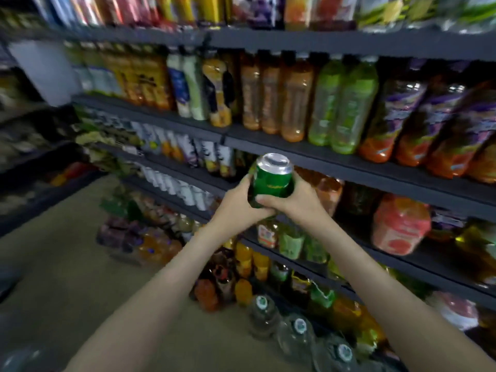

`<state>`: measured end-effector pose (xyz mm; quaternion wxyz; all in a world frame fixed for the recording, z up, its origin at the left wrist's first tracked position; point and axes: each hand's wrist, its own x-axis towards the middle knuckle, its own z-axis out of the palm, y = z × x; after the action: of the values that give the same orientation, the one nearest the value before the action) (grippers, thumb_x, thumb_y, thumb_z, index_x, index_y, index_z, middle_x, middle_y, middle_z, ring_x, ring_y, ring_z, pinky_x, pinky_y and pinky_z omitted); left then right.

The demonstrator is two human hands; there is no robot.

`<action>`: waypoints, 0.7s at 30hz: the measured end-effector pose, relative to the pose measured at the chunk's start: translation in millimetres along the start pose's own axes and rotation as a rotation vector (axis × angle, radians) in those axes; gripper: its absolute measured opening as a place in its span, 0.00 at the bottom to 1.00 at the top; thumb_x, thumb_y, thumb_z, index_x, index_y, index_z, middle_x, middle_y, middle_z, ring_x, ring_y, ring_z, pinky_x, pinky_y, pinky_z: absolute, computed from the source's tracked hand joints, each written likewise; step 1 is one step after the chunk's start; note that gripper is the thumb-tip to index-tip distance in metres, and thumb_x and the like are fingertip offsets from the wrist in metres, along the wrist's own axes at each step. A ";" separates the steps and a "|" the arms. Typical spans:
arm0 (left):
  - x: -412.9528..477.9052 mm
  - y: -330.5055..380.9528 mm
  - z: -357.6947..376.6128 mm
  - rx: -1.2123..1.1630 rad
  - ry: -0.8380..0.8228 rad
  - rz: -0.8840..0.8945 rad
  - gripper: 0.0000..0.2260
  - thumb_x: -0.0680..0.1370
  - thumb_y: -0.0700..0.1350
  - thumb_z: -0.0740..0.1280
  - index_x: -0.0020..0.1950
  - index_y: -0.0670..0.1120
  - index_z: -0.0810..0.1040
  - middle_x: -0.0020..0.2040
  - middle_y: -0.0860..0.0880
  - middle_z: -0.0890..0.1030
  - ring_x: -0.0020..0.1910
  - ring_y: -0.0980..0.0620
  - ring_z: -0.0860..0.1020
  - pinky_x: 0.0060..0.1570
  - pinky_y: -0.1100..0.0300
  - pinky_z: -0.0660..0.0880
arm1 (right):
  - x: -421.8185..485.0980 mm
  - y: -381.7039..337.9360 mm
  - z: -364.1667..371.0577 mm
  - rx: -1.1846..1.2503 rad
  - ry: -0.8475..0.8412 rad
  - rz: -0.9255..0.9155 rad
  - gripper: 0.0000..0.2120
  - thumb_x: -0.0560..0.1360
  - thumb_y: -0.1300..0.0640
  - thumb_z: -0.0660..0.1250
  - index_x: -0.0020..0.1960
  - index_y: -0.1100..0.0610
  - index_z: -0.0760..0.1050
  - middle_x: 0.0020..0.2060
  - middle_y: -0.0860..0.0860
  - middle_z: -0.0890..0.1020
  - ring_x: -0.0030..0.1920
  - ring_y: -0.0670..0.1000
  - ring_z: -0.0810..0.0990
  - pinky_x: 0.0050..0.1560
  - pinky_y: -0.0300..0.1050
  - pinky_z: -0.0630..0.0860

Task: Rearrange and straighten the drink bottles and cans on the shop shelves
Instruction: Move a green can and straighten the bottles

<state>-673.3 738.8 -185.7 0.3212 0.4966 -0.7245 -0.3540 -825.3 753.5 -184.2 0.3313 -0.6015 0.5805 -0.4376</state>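
beyond green can [271,181], shelves [322,153] of bottles [346,108]

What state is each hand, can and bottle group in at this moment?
green can, off the shelf, roughly upright, held in both hands
left hand, grips the can's left side
right hand, grips the can's right side
orange bottles, standing on shelf
water bottles, on floor, upright, capped

At seven o'clock a tan floor [61,264] spreads out below me. At ten o'clock I see a pale grey panel [45,71] standing upright at the aisle's end. Under it, at nine o'clock, a dark side rack [32,200] carries goods too blurred to name.
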 end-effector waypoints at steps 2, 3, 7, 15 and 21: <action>11.2 -6.8 -48.2 -0.064 0.062 -0.003 0.30 0.67 0.50 0.78 0.65 0.55 0.70 0.54 0.60 0.77 0.54 0.59 0.76 0.52 0.63 0.73 | 26.5 -33.8 28.7 0.068 -0.061 -0.044 0.26 0.66 0.50 0.79 0.60 0.46 0.71 0.54 0.44 0.80 0.55 0.45 0.79 0.57 0.44 0.76; 17.8 -9.1 -69.1 -0.078 0.087 0.004 0.28 0.67 0.50 0.78 0.63 0.57 0.70 0.52 0.62 0.77 0.52 0.62 0.76 0.51 0.64 0.74 | 38.9 -48.5 40.8 0.092 -0.079 -0.066 0.26 0.66 0.50 0.79 0.60 0.45 0.71 0.54 0.43 0.80 0.55 0.44 0.79 0.58 0.45 0.76; 52.8 -19.4 -140.8 -0.099 0.125 0.088 0.25 0.66 0.50 0.79 0.59 0.60 0.73 0.50 0.63 0.79 0.50 0.64 0.78 0.46 0.69 0.75 | 89.8 -97.0 76.5 0.099 -0.052 -0.164 0.26 0.66 0.50 0.78 0.60 0.44 0.71 0.53 0.39 0.79 0.53 0.37 0.77 0.49 0.29 0.73; 151.9 -53.1 -260.6 -0.061 0.222 0.229 0.32 0.63 0.58 0.77 0.65 0.56 0.74 0.56 0.59 0.81 0.56 0.61 0.78 0.58 0.54 0.77 | 215.6 -164.5 145.1 0.073 0.090 -0.342 0.31 0.63 0.50 0.80 0.63 0.51 0.73 0.54 0.43 0.79 0.54 0.43 0.77 0.50 0.33 0.73; 214.8 -89.9 -361.9 -0.032 0.280 0.304 0.28 0.66 0.51 0.77 0.65 0.56 0.73 0.56 0.60 0.81 0.56 0.62 0.78 0.56 0.58 0.76 | 301.4 -218.7 218.0 0.094 0.122 -0.428 0.32 0.62 0.50 0.80 0.63 0.50 0.73 0.54 0.43 0.80 0.55 0.43 0.78 0.52 0.37 0.75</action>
<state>-398.0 442.3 -39.5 0.4764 0.4207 -0.7337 -0.2405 -554.5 455.1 -29.8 0.2228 -0.6673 0.4378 -0.5599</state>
